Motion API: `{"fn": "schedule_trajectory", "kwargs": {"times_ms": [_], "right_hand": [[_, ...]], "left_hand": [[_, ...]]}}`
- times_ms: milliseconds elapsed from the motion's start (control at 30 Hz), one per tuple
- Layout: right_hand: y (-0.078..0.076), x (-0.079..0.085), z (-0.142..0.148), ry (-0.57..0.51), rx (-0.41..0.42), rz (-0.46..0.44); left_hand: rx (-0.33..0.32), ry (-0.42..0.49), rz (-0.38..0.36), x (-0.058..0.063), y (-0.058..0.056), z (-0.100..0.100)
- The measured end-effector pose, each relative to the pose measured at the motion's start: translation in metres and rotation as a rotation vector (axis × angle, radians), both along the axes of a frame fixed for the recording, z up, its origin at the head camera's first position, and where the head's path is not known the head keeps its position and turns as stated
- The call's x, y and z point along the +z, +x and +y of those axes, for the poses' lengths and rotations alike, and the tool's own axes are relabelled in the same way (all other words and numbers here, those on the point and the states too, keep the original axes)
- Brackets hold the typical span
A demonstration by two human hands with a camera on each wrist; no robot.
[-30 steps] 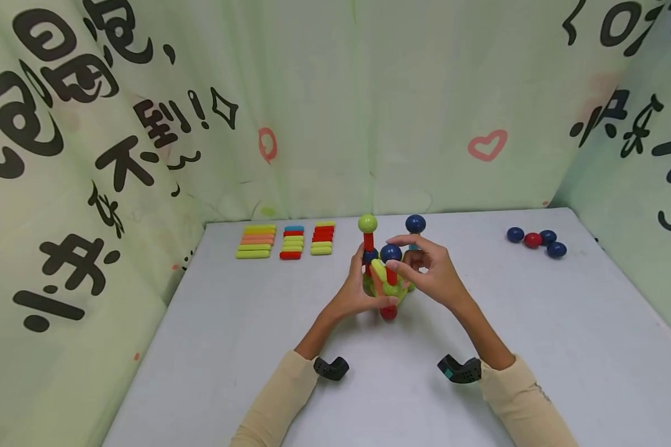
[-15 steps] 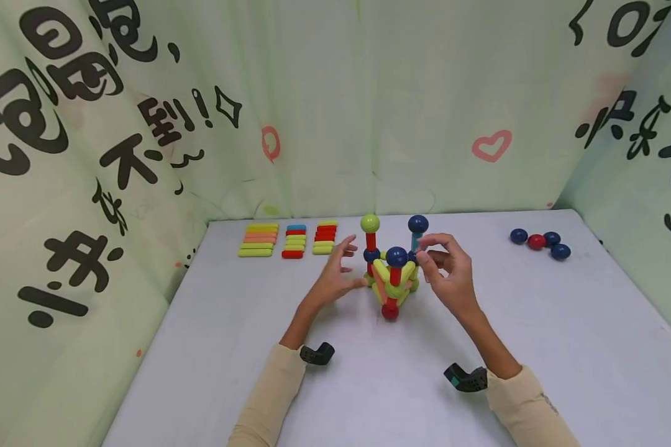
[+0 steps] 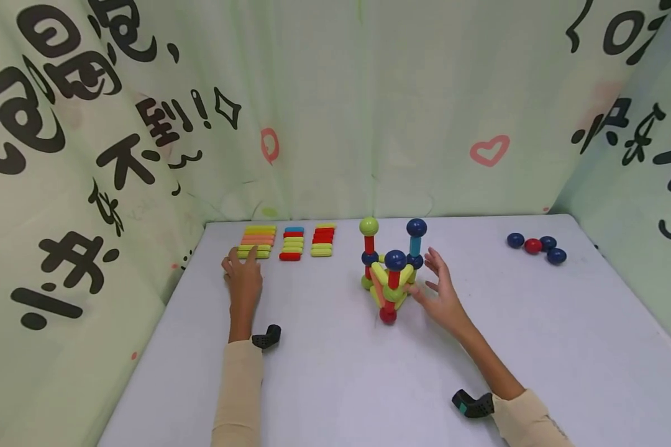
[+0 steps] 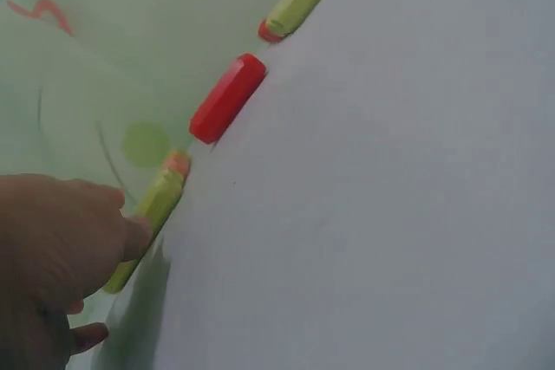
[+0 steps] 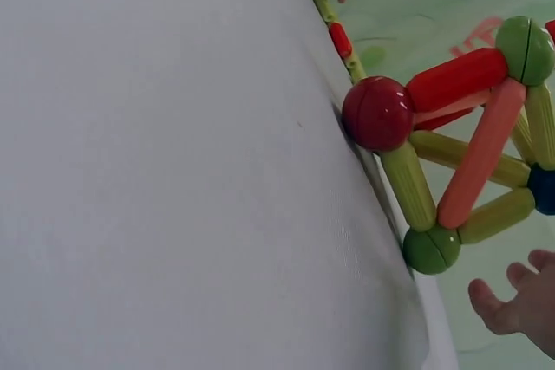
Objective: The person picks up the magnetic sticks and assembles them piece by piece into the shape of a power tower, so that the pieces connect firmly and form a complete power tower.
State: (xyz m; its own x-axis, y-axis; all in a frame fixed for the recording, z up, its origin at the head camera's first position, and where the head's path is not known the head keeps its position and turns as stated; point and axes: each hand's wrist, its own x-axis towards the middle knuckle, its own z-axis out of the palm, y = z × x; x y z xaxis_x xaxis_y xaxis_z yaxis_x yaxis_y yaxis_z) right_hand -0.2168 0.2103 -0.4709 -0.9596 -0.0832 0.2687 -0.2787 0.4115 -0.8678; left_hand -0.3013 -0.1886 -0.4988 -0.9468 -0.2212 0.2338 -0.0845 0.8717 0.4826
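In the head view my left hand (image 3: 243,279) reaches over the front of the leftmost row of rods, fingertips right at a yellow-green rod (image 3: 263,254). The left wrist view has a finger overlapping that rod (image 4: 160,201), with another finger held apart below. A built structure of coloured balls and rods (image 3: 394,279) stands upright on the table, with a green ball and two blue balls on top and a red ball low in front. Beside its right side, my right hand (image 3: 442,301) is held with fingers spread and nothing gripped; the thumb overlaps the structure in this view.
Two more rows, a middle set of rods (image 3: 292,245) and a right set of rods (image 3: 322,239), lie along the table's back. Several blue balls (image 3: 556,256) and a red ball (image 3: 533,246) rest at the back right. A printed curtain (image 3: 324,124) encloses the table.
My left hand has left the structure and moved left to the rods. My right hand has let go of the structure's front, drawn back rightward and lowered slightly. The structure stays standing.
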Motion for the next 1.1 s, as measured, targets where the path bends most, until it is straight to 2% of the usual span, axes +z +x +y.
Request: {"fn": "schedule_trajectory", "kwargs": {"times_ms": [100,200,400,600,767,833,900,967,1000,1100], "right_hand": [[0.002,-0.001,-0.008,0.024,0.07,-0.034],[0.004,0.0,-0.02,0.034,0.081,-0.061],[0.008,0.002,-0.036,0.033,0.016,-0.054],[0.004,0.0,-0.049,-0.005,-0.078,-0.064],[0.003,-0.004,-0.054,-0.024,-0.094,-0.065],[0.002,-0.005,-0.053,-0.018,-0.081,-0.057],[0.0,-0.007,-0.051,-0.012,-0.053,-0.036],[-0.003,-0.008,-0.048,-0.008,-0.013,-0.018],[-0.004,-0.009,-0.047,-0.002,0.012,-0.012],[-0.007,-0.011,-0.041,0.012,0.101,0.0]], "left_hand": [[-0.028,-0.05,-0.02,-0.004,-0.002,-0.008],[-0.029,-0.077,-0.003,-0.007,0.0,-0.012],[0.0,-0.139,0.054,-0.004,0.002,-0.013],[0.007,-0.172,0.046,-0.003,0.0,-0.015],[0.045,-0.138,0.032,0.003,0.002,-0.013],[0.054,-0.049,0.061,0.01,0.002,-0.01],[0.032,0.116,0.113,0.02,0.0,-0.003],[-0.031,0.35,0.163,0.033,-0.001,0.01],[-0.073,0.481,0.165,0.04,-0.001,0.018],[-0.209,0.856,0.117,0.06,0.0,0.048]]}}
